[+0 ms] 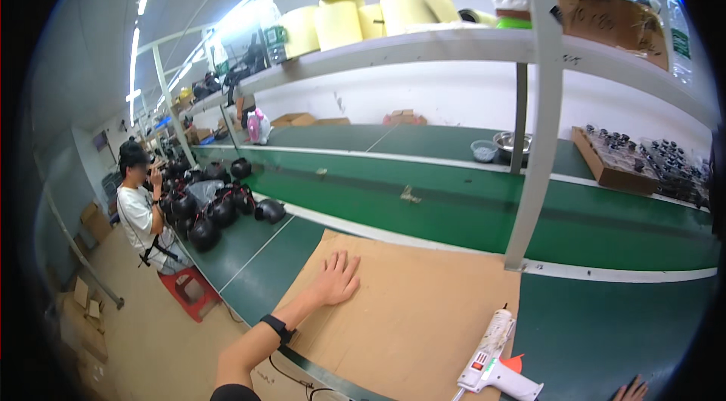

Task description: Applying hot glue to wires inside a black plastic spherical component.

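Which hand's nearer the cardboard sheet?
Left. The left hand rests palm-down on the cardboard sheet, near its far-left corner. The right hand, mostly cut off by the frame, is off the sheet's right side, beyond the hot glue gun.

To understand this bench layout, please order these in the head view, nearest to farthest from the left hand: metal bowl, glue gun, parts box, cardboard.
From the left hand:
1. Cardboard: directly under it, touching.
2. Glue gun: to its right, toward the lower edge.
3. Metal bowl: ahead and right, beyond the green belt.
4. Parts box: also beyond it, farther right.
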Demonstrator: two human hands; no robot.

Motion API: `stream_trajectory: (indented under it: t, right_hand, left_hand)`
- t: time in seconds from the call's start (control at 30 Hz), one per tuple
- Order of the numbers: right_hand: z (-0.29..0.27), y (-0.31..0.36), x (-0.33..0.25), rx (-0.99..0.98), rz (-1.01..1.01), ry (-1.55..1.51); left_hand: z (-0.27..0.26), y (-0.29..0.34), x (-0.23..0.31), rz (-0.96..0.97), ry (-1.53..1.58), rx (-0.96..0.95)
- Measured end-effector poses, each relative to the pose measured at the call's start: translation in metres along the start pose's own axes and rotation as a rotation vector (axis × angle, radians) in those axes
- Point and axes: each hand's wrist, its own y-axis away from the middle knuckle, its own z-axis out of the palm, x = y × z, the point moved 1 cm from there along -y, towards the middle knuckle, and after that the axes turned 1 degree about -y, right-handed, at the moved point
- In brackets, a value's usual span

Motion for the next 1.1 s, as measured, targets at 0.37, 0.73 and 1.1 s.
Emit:
stream_trajectory:
  t: [0.37,0.73,1.1]
  right_hand:
    - [-0.058,0.014,-0.077,-0.015,-0.047,-0.232]
    - [-0.060,0.012,-0.076,0.031,-0.089,-0.271]
    - [-0.063,0.010,-0.078,0.084,-0.066,-0.291]
  left_hand:
    - [-0.040,-0.030,-0.034,0.121,0.169,-0.372]
    - [-0.328,-0.135,-0.092,-0.068,0.187,0.863]
    - [-0.284,-0.215,-0.037,0.080,-0.096,1.202]
